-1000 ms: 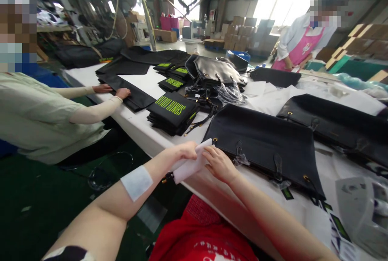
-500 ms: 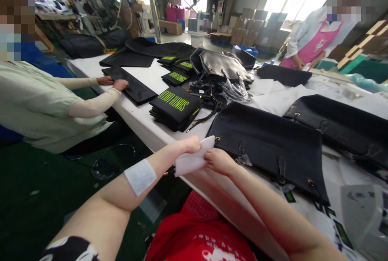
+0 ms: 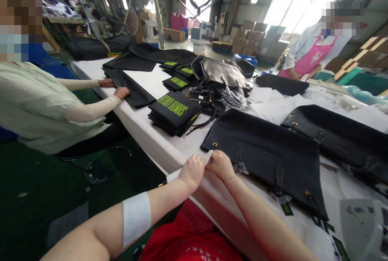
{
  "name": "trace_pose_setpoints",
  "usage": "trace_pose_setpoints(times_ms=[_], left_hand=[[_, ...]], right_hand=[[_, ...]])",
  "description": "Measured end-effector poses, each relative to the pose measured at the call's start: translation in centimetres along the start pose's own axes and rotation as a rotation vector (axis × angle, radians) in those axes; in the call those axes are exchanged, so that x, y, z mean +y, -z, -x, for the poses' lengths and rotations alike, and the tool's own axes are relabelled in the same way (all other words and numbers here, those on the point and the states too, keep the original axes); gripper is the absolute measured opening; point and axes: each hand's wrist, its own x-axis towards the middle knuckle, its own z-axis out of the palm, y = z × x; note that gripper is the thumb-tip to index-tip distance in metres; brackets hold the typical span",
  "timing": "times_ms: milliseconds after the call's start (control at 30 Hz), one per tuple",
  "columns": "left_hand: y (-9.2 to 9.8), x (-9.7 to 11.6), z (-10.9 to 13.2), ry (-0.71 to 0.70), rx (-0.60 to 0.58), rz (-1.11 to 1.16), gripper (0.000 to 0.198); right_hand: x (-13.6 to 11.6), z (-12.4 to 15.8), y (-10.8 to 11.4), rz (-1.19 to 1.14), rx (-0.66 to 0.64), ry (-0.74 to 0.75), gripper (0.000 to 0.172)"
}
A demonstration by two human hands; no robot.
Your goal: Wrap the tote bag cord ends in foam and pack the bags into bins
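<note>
On a white-covered worktable [image 3: 148, 81], a black leather-look bag [image 3: 266, 147] lies beyond the right hand [image 3: 222, 165]. It and the left hand [image 3: 193, 172] grip a white foam sheet [image 3: 173, 175], seemingly rolled around a gold-tipped black cord [image 3: 161, 185], no fastening visible.

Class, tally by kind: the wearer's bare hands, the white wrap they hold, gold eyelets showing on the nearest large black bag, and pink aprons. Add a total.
Left hand and right hand: 2
White wrap: 1
Gold eyelets on nearest bag: 2
Pink apron: 1
Total: 6

Blk bag [image 3: 263, 155], prob. wht sheet [image 3: 173, 175]
</note>
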Motion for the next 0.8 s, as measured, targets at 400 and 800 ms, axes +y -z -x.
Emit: trace_pose_setpoints(times_ms=[400, 800], left_hand=[[-0.2, -0.6, 0.6, -0.129, 0.144, -0.121, 0.022], [-4.6, -12.2, 5.5, 0.473, 0.08, 1.228, 0.054]], right_hand=[[-0.1, -0.1, 2.4, 0.312, -0.138, 0.324, 0.024], [-0.4, -2.7, 3.0, 0.22, -0.284, 0.292, 0.033]])
